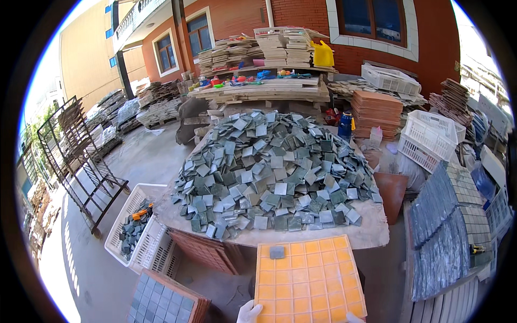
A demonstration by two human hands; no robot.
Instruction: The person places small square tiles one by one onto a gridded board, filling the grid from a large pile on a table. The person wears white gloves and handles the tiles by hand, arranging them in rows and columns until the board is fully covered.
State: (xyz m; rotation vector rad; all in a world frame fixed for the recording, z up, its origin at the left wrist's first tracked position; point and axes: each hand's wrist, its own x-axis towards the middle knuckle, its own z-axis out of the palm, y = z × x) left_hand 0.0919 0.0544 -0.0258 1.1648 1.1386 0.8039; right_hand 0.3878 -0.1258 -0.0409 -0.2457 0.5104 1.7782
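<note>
Yellow grid tray (304,285), low in the middle of the frame. Gripped at its lower left edge by fingers of left hand (249,312); cannot tell for right hand (354,318), mostly cut off. Could tip from uneven holding, dropping one grey tile (277,252).

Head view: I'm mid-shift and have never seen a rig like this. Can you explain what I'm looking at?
There's no robot here, just a person. The picture comes from a wide fisheye camera on their head, looking down, so straight edges bend near the rim. The white-gloved left hand holds an orange gridded tray at its lower left; the right hand barely shows at lower right, so its grip is unclear. One grey tile lies near the tray's far left corner. Beyond, loose tiles are heaped on a table.
</note>
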